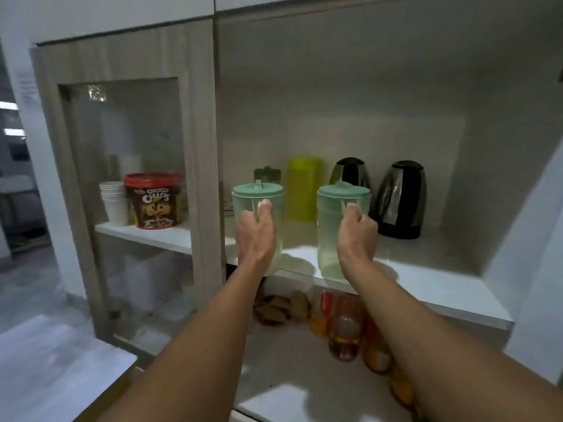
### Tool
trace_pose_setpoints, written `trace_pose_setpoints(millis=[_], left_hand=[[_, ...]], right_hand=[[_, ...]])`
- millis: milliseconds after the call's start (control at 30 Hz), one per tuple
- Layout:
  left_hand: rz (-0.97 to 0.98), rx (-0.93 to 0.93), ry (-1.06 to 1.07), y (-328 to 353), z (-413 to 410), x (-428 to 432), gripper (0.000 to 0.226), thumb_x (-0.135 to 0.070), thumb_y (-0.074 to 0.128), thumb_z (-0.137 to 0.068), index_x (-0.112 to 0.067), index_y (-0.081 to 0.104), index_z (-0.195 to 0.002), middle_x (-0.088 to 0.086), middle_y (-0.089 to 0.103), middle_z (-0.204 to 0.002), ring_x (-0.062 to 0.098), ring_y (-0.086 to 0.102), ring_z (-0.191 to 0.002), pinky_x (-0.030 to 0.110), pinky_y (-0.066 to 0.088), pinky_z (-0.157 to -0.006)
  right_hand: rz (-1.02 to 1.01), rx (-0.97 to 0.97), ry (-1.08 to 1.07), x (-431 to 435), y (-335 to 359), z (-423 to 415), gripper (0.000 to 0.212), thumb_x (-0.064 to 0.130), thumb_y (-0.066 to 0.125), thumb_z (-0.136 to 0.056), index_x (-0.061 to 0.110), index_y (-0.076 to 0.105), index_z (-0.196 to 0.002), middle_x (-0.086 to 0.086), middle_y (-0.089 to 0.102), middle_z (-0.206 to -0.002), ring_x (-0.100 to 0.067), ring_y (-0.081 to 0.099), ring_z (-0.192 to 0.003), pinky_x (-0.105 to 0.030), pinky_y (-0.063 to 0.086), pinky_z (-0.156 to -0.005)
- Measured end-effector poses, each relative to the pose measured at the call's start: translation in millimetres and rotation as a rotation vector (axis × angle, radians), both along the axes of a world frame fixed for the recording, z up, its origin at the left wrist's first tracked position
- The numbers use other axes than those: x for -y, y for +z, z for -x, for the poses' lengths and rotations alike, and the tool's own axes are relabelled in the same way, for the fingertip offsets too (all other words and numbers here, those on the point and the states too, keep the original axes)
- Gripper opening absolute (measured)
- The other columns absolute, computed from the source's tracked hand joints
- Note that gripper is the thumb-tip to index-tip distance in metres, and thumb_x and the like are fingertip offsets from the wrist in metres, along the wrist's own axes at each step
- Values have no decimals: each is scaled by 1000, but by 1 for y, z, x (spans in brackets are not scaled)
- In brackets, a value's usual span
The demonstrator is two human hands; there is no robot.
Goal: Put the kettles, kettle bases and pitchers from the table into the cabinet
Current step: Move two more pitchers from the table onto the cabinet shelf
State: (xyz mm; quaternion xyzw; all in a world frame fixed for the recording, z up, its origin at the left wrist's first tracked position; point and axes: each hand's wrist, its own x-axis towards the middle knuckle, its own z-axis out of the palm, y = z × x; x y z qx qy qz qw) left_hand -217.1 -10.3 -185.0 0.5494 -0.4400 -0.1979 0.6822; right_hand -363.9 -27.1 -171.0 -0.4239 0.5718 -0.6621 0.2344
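While the left hand (255, 236) and right hand (357, 236) each clasp a green pitcher's handle, both pitchers should go down flat on the shelf (426, 278) before the fingers loosen.

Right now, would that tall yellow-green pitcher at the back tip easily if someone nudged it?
Probably yes. The yellow-green pitcher is tall and narrow for its base, so a push near the top could topple it. It looks like thin plastic, likely light if empty; its contents cannot be seen. The kettle standing close beside it might stop a rightward fall.
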Motion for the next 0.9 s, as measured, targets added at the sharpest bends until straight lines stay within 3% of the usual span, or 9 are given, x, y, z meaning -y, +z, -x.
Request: trace_pose_setpoints(millis=[133,267,367,467,533,633,700,800,900], left_hand=[[-67,49,13,-15,-6,49,48,-58,35,-96,-15,54,-87,11,63,-88,24,57,-76,37,43,-65],[-100,101,-27,-10,-25,107,58,-67,29,-90,-13,50,-81,9,52,-79,24,48,-70,35,39,-59],[-145,53,-41,-10,-43,152,47,-55,34,-100,-15,50,-82,7,53,-78,23,50,-71,36,41,-64],[-197,2,-29,-9,-64,198,48,-56,35,-99,-12,54,-100,9,58,-83,27,58,-80,40,47,-76],[-159,-51,-67,-6,-76,223,38,-50,37,-101,-16,49,-89,4,51,-71,23,53,-72,36,42,-69],[-112,-98,-95,-4,-90,255,33,-38,42,-101,-21,42,-74,2,42,-61,22,42,-57,30,33,-55],[-99,-89,-117,-6,-95,271,34,-42,45,-97,-15,45,-75,11,43,-60,30,44,-57,32,34,-53],[-115,-84,-147,-8,-94,293,73,-53,42,-82,14,50,-111,47,54,-100,60,56,-89,55,48,-65],[-154,-92,-188,-1,-94,297,84,-61,39,-84,11,53,-126,39,61,-114,46,64,-102,43,51,-80]], right_hand=[[10,29,85,46,-20,-9,44,44,40,-91,12,56,-66,-19,67,-82,-34,63,-78,-49,50,-74],[2,56,246,101,-23,-32,40,49,44,-87,20,50,-59,-5,56,-65,-27,54,-68,-46,44,-69],[-36,53,260,147,-22,-52,40,48,44,-86,20,51,-59,-8,57,-69,-28,56,-70,-42,43,-68],[-56,47,240,188,-17,-71,42,45,40,-90,16,60,-67,-18,64,-83,-35,63,-83,-40,48,-77],[-59,29,227,213,-15,-81,42,37,40,-98,10,65,-78,-24,68,-96,-36,64,-93,-40,48,-81],[-60,10,201,242,-15,-94,47,42,37,-95,14,53,-61,-30,67,-94,-40,64,-87,-48,50,-81],[-56,33,206,262,-18,-100,45,49,34,-85,19,48,-55,-30,63,-89,-40,62,-84,-55,51,-83],[-69,48,230,278,-18,-104,49,51,34,-81,21,53,-47,-19,59,-73,-35,58,-78,-56,51,-81],[-114,56,260,293,-19,-104,53,62,34,-78,22,56,-51,-6,55,-64,-32,57,-78,-55,51,-81]])
